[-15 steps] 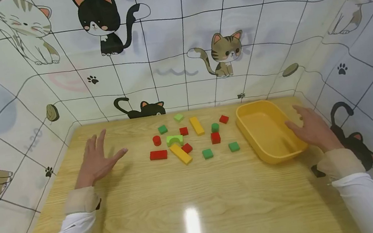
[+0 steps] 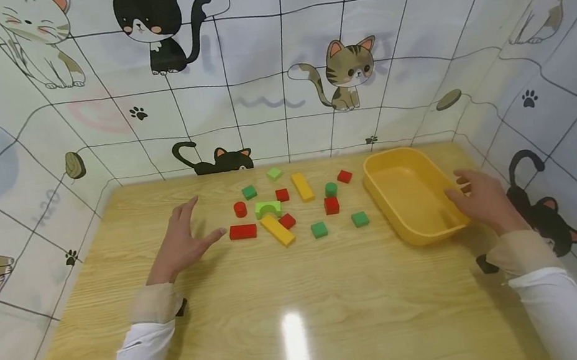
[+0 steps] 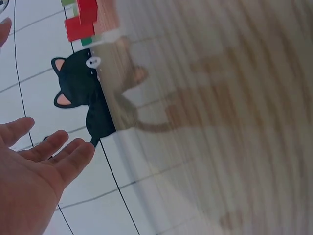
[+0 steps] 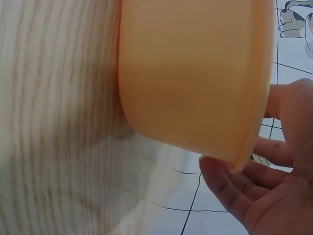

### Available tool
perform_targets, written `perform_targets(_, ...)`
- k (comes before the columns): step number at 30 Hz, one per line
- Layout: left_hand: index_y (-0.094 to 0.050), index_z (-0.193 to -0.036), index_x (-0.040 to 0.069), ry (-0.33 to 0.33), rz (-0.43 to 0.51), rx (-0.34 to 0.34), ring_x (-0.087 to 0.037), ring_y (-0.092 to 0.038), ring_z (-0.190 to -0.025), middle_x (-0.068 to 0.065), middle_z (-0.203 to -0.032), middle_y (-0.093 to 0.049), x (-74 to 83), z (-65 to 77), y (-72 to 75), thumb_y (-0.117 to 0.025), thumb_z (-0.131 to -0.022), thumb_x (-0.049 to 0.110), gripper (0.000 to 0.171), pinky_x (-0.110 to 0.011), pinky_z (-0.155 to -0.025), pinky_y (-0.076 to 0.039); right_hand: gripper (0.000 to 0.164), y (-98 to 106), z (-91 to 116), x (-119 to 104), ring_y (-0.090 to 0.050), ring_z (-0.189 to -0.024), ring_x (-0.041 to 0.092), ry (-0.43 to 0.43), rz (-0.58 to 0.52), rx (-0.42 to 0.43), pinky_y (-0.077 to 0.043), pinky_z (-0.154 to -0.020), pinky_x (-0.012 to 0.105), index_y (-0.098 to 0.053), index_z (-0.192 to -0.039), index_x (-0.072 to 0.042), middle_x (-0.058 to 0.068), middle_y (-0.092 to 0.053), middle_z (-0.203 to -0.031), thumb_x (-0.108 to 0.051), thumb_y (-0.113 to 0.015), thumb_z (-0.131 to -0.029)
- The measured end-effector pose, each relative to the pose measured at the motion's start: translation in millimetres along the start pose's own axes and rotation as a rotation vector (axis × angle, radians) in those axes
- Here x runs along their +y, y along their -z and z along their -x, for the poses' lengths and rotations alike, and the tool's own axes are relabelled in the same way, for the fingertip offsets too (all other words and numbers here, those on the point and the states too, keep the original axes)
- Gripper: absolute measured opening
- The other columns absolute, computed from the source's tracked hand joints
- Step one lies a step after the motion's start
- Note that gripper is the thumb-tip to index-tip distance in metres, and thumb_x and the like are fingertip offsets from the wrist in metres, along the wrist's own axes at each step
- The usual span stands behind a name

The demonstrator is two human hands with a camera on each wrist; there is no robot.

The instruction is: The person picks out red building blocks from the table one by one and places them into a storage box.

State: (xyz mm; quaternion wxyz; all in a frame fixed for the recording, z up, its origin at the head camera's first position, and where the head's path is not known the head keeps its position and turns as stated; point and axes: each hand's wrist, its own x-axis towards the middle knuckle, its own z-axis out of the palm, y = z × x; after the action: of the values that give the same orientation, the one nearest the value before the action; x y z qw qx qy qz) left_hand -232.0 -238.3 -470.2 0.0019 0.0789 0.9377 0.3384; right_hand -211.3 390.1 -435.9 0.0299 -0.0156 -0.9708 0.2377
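My left hand (image 2: 179,241) is held over the left of the table, fingers spread and holding nothing. Its thumb tip comes close to a red rectangular block (image 2: 242,232). In the left wrist view the hand (image 3: 39,171) shows relaxed fingers, with red blocks (image 3: 80,27) beyond at the top. My right hand (image 2: 481,203) hovers at the right side of a yellow tray (image 2: 375,191), fingers loosely bent and thumb towards the rim. In the right wrist view the tray's wall (image 4: 190,88) fills the middle, and a fingertip (image 4: 210,164) overlaps its lower corner.
Between the hands lie a light green arch block (image 2: 268,208), yellow bars (image 2: 277,230), a red cylinder (image 2: 240,210), a green cylinder (image 2: 331,189) and several small red and green blocks (image 2: 319,229). A cat-patterned cloth wall (image 2: 265,102) encloses the table's back and sides.
My left hand has moved right, closer to the red rectangular block. The right hand stays beside the tray, nearly unmoved. The head view has tilted slightly; blocks and tray lie as before.
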Motion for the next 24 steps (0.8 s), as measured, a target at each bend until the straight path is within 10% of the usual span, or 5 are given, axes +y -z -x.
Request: perform_targets(24, -0.048, -0.148, 0.005, -0.146, -0.132, -0.128, -0.041, -0.044, -0.135, -0.022, -0.147, -0.045, 34.5, -14.9, -40.0, -0.074, -0.093, 0.022, 0.063, -0.055, -0.114, -0.043, 0.034, -12.5, 3.9, -5.4, -0.059, -0.097, 0.048, -0.002, 0.048, 0.204, -0.048, -0.085, 0.058, -0.065, -0.120, 0.015, 0.034, -0.064, -0.106, -0.005, -0.054, -0.094)
